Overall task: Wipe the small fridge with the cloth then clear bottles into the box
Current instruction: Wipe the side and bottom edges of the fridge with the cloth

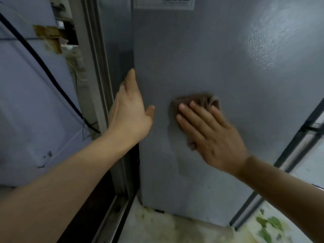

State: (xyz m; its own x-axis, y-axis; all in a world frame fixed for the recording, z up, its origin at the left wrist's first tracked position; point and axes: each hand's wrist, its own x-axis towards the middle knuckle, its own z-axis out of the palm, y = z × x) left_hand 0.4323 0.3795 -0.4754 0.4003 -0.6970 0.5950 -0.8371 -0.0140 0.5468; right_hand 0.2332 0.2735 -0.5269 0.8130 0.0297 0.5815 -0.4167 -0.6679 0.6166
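The small fridge [219, 55] fills the head view as a flat grey side panel with a barcode sticker at its top. My right hand [210, 135] lies flat on the panel with straight fingers and presses a brown cloth [199, 99] against it; most of the cloth is under the palm. My left hand [130, 109] rests on the panel's left edge, thumb on the front, fingers reaching round the corner. No bottles or box are in view.
A pale blue wall with a black cable [43, 67] stands at the left, beside a grey door frame [94, 58]. A dark metal frame [289, 151] runs down at the right. The floor [166, 228] below is pale and patterned.
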